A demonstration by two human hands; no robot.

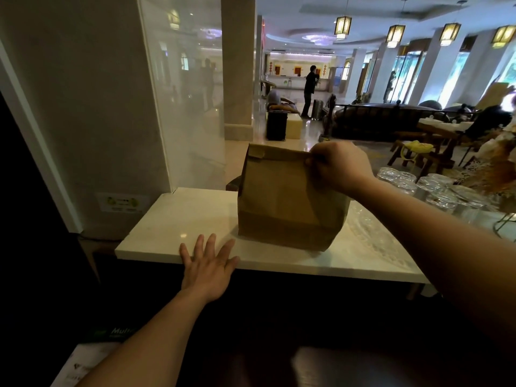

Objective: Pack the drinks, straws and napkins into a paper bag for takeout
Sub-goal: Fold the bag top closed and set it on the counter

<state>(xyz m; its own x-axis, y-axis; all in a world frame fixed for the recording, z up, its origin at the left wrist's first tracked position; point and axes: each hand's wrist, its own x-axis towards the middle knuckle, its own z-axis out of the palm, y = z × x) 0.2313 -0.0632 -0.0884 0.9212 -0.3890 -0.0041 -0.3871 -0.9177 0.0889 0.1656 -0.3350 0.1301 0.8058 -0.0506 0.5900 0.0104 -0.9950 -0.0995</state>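
One paper bag (pixel 290 202) stands on the table (pixel 178 219), top folded shut, right hand (pixel 337 169) pinching that fold. Left hand (pixel 209 263) flat, fingers spread, nearer us. We judge packing essentially finished; contents hidden.

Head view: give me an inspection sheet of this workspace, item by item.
Surface: pale stone counter, glossy, bare at its left part.
Job's things: paper bag upright on the counter, top folded over; drinks, straws and napkins not visible.
Clutter: upturned clear glasses at the counter's right.
Grippers: right hand pinches the bag's folded top; left hand open, fingers spread at the counter's near edge.
Cables: nothing seen.
Surroundings: glass partition on the left, hotel lobby beyond with people standing far off.
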